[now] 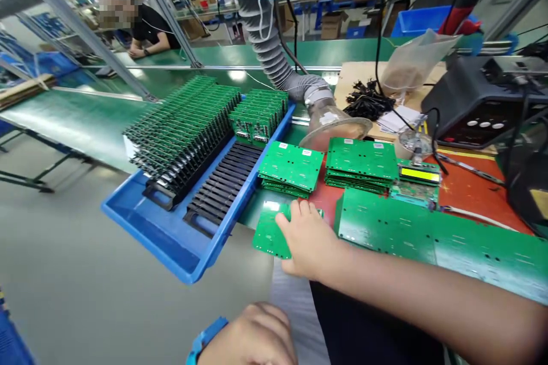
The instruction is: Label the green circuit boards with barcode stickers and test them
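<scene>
My right hand [311, 239] grips a green circuit board [269, 234] at the bench's front edge, thumb and fingers closed over its right side. Just behind that board lies a stack of green circuit boards [291, 164] with white labels, and a second stack [359, 161] stands to its right. Larger green panels [385, 222] lie under and beyond my right forearm. Low in the view, my left hand [257, 336] is curled closed near my lap, a blue band [209, 336] on its wrist. Whatever its fingers hold, if anything, is hidden.
A blue tray [171, 242] on the left bears black slotted racks [226, 179] with upright boards [184, 125]. Behind the stacks hangs a fume hose hood [336, 125]. A small display board [417, 177] and a dark station [488, 108] stand right. Another person [156, 34] sits across.
</scene>
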`<state>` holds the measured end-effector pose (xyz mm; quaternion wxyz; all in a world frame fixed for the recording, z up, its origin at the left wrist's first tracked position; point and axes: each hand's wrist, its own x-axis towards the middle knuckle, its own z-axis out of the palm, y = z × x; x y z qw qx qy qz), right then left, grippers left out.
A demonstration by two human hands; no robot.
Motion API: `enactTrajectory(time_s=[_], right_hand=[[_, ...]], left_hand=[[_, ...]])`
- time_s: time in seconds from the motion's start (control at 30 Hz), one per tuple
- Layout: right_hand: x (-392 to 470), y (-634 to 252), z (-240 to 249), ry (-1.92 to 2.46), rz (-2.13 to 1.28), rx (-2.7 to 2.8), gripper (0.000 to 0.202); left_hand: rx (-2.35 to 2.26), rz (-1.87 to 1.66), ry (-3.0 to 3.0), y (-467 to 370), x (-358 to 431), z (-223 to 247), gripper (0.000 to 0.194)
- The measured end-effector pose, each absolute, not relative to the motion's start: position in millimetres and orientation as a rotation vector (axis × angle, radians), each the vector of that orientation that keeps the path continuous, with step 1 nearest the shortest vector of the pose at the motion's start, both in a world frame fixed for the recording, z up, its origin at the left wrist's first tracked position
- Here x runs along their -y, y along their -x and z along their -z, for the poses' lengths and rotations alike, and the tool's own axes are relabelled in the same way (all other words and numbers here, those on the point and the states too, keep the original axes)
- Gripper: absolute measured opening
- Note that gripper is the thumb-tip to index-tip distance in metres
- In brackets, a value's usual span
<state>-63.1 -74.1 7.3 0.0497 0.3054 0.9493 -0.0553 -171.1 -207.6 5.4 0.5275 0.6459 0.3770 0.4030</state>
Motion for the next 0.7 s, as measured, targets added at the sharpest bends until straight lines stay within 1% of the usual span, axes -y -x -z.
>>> enactTrajectory(time_s=[0.1, 0.13, 0.2, 0.23, 0.27, 0.33, 0.37, 0.43, 0.5, 0.57, 0.63, 0.7], right_hand=[[73, 79, 21, -0.924, 0.084, -2.875, 0.058], [70, 78, 28, -0.917, 0.083, -2.869, 0.058], [63, 72, 32, -0.89, 0.097, -2.86, 0.06], [59, 66, 30, -0.877, 0.13, -2.865, 0.058], [56, 58, 26, -0.877, 0.193, -2.878, 0.051], [51, 39, 13, -0.931, 0.443, -2.922, 0.029], [51, 28, 5, -0.969, 0.626, -2.932, 0.023], [54, 8, -9, -1.007, 1.017, -2.887, 0.023], [62, -8, -18, -1.014, 1.29, -2.791, 0.018], [70, -17, -20, -1.079, 1.411, -2.729, 0.006], [77, -23, -18, -1.164, 1.466, -2.722, 0.013], [80, -27, -14, -1.184, 1.492, -2.757, 0.015]], left_hand=[[-1.215, -1.005, -1.371, 168, 216, 4, 0.024], [-1.326, -1.026, -1.262, 167, 217, 10, 0.023], [-1.485, -1.071, -1.025, 164, 216, 21, 0.03], [-1.533, -1.1, -0.92, 162, 214, 26, 0.031], [-1.563, -1.129, -0.838, 160, 211, 29, 0.032], [-1.592, -1.19, -0.73, 156, 203, 34, 0.032], [-1.587, -1.219, -0.7, 153, 200, 35, 0.031], [-1.559, -1.259, -0.695, 148, 193, 33, 0.03], [-1.551, -1.278, -0.763, 142, 188, 31, 0.029], [-1.588, -1.298, -0.903, 137, 184, 29, 0.024], [-1.646, -1.322, -1.079, 131, 180, 28, 0.017], [-1.706, -1.326, -1.202, 126, 175, 29, 0.017]])
